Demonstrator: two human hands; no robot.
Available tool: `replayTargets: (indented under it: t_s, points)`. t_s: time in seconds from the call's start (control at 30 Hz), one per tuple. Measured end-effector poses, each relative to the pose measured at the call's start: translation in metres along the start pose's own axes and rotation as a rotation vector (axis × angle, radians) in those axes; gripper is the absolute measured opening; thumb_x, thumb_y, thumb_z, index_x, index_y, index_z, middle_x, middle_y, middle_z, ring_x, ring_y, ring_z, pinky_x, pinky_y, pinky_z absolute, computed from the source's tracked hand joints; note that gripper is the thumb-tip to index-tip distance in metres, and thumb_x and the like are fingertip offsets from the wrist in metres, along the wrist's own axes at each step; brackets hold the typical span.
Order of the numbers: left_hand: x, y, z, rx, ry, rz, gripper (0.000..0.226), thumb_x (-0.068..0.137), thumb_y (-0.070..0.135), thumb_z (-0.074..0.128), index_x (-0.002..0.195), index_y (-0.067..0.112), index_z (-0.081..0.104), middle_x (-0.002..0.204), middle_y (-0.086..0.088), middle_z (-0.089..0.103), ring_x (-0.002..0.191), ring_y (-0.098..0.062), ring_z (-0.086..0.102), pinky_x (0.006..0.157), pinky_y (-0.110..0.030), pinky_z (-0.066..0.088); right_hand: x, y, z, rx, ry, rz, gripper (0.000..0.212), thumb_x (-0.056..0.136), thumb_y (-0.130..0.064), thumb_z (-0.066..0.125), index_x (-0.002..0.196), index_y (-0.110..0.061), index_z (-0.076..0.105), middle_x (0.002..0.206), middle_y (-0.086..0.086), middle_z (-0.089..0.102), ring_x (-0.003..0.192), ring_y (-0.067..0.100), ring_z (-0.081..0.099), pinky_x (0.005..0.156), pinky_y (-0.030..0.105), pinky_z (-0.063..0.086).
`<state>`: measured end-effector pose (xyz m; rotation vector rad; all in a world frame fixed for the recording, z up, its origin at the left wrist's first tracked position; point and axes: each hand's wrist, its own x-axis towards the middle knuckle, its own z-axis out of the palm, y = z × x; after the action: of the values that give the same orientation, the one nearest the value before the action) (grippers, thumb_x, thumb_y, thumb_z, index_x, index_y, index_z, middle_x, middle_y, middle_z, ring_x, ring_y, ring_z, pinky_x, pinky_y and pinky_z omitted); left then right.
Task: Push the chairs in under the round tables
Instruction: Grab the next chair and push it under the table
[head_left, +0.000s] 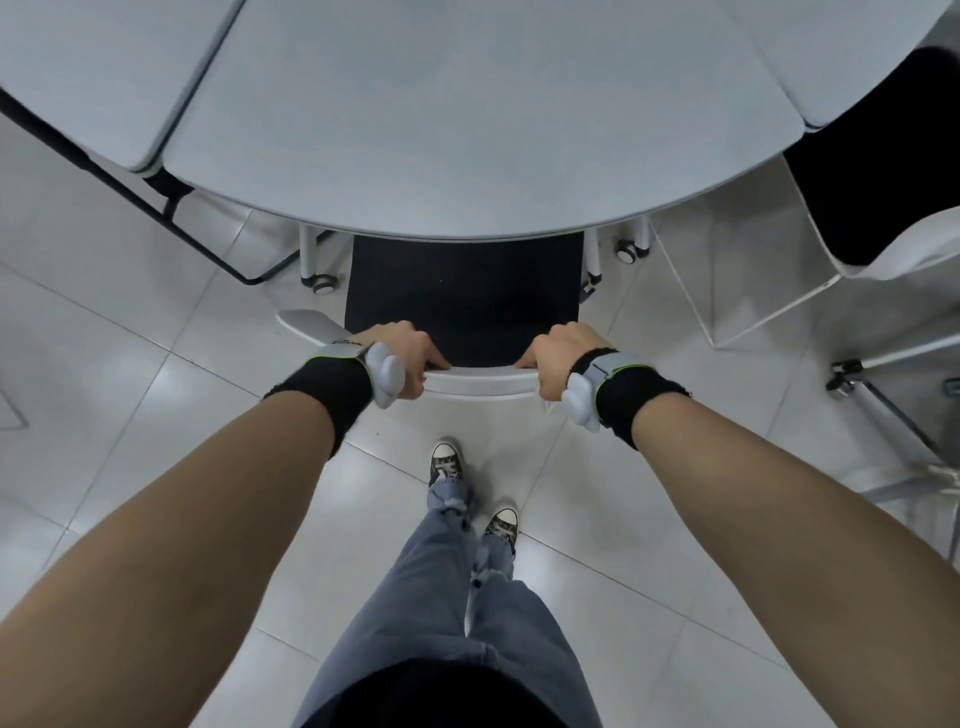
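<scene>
Nearest: jeans (441, 597), frayed at the hem, and two dark sneakers (445, 460) with white toe caps on a pale tiled floor (156, 415); the left foot stands a step farther than the right.

Both bare forearms reach forward. Each wrist wears a black wristband (332, 384) carrying a grey device.

Left hand (408, 358): fingers (400, 332) curled over the top rail of the chair (483, 382), thumb along the near edge. A closed grip on the left part of the white backrest.

Right hand (563, 358): the same wrap on the right part of the rail, thumb pointing inward. The two hands are well apart, with bare rail between them.

Chair position: straight ahead, backrest toward the person. The black seat (462, 296) runs away from the hands, and its far end is hidden beneath the rim of the round counter (467, 130). The rear half of the seat is out in the open. White legs on casters (323, 285) show either side, just under the rim.

Far left: another pale counter (93, 67) beside the first, with a black frame (130, 192) below it. Far right: a second chair (883, 156) with a black seat, angled, near the counter's edge.
</scene>
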<state>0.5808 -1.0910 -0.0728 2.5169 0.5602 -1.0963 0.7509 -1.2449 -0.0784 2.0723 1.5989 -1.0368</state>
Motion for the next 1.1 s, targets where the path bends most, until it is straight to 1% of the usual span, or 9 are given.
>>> replayTargets:
  t_s: [0.1, 0.23, 0.33, 0.5, 0.67, 0.8, 0.97, 1.03, 1.1]
  points:
    - [-0.002, -0.002, -0.008, 0.016, -0.01, 0.04, 0.054, 0.079, 0.013, 0.056, 0.123, 0.045, 0.058, 0.099, 0.01, 0.07, 0.074, -0.011, 0.058, 0.053, -0.02, 0.04, 0.001, 0.0, -0.007, -0.013, -0.022, 0.008, 0.056, 0.068, -0.021, 0.06, 0.121, -0.041, 0.063, 0.097, -0.002, 0.072, 0.083, 0.022, 0.064, 0.074, 0.031, 0.053]
    - [0.001, 0.0, -0.004, 0.027, -0.042, 0.089, 0.054, 0.081, 0.013, 0.056, 0.126, 0.042, 0.057, 0.104, 0.006, 0.071, 0.083, -0.014, 0.062, 0.057, -0.023, 0.045, 0.003, 0.001, -0.002, -0.023, -0.065, 0.005, 0.057, 0.068, -0.024, 0.06, 0.121, -0.041, 0.062, 0.097, -0.002, 0.072, 0.084, 0.022, 0.064, 0.076, 0.031, 0.054]
    - [0.005, -0.002, -0.012, 0.013, -0.041, 0.1, 0.055, 0.08, 0.011, 0.054, 0.126, 0.041, 0.058, 0.103, 0.005, 0.071, 0.086, -0.016, 0.065, 0.062, -0.025, 0.051, 0.009, 0.006, -0.009, -0.019, -0.065, 0.012, 0.056, 0.067, -0.024, 0.06, 0.12, -0.04, 0.063, 0.095, -0.003, 0.072, 0.083, 0.022, 0.064, 0.072, 0.028, 0.05]
    - [0.017, -0.006, -0.026, -0.015, 0.006, 0.085, 0.057, 0.075, 0.01, 0.048, 0.122, 0.04, 0.061, 0.101, 0.004, 0.072, 0.086, -0.019, 0.066, 0.06, -0.024, 0.048, 0.023, 0.019, -0.027, -0.046, -0.065, -0.013, 0.056, 0.071, -0.024, 0.062, 0.125, -0.039, 0.06, 0.097, -0.002, 0.072, 0.081, 0.02, 0.064, 0.066, 0.026, 0.045]
    - [0.025, -0.014, -0.037, -0.065, 0.073, 0.121, 0.05, 0.07, 0.02, 0.052, 0.114, 0.038, 0.065, 0.097, 0.004, 0.073, 0.087, -0.021, 0.066, 0.074, -0.031, 0.057, 0.031, 0.031, -0.036, -0.04, -0.073, -0.021, 0.057, 0.071, -0.022, 0.062, 0.127, -0.037, 0.06, 0.097, -0.002, 0.072, 0.079, 0.02, 0.063, 0.067, 0.027, 0.048]
    - [0.025, -0.016, -0.035, -0.051, 0.143, 0.147, 0.044, 0.068, 0.025, 0.054, 0.109, 0.036, 0.068, 0.09, 0.005, 0.073, 0.081, -0.02, 0.066, 0.066, -0.024, 0.05, 0.034, 0.034, -0.037, -0.032, -0.075, -0.043, 0.058, 0.071, -0.021, 0.063, 0.128, -0.033, 0.06, 0.099, 0.0, 0.072, 0.083, 0.021, 0.064, 0.072, 0.029, 0.052]
    - [0.029, -0.019, -0.034, -0.063, 0.17, 0.153, 0.044, 0.068, 0.025, 0.054, 0.108, 0.035, 0.069, 0.089, 0.007, 0.074, 0.079, -0.019, 0.066, 0.063, -0.021, 0.043, 0.036, 0.037, -0.038, -0.047, -0.08, -0.071, 0.059, 0.071, -0.02, 0.062, 0.129, -0.031, 0.06, 0.098, 0.001, 0.072, 0.083, 0.021, 0.063, 0.074, 0.029, 0.052]
    - [0.031, -0.018, -0.035, -0.062, 0.178, 0.149, 0.043, 0.068, 0.024, 0.055, 0.107, 0.035, 0.07, 0.089, 0.008, 0.074, 0.08, -0.019, 0.066, 0.064, -0.021, 0.043, 0.036, 0.039, -0.04, -0.049, -0.082, -0.071, 0.057, 0.071, -0.019, 0.061, 0.127, -0.031, 0.061, 0.096, 0.001, 0.072, 0.082, 0.022, 0.063, 0.074, 0.03, 0.053]
    - [0.034, -0.018, -0.037, -0.074, 0.178, 0.143, 0.043, 0.067, 0.023, 0.054, 0.105, 0.035, 0.07, 0.089, 0.008, 0.074, 0.08, -0.019, 0.066, 0.066, -0.022, 0.048, 0.038, 0.042, -0.043, -0.05, -0.077, -0.069, 0.056, 0.072, -0.019, 0.06, 0.127, -0.03, 0.061, 0.096, 0.002, 0.072, 0.083, 0.022, 0.064, 0.074, 0.031, 0.053]
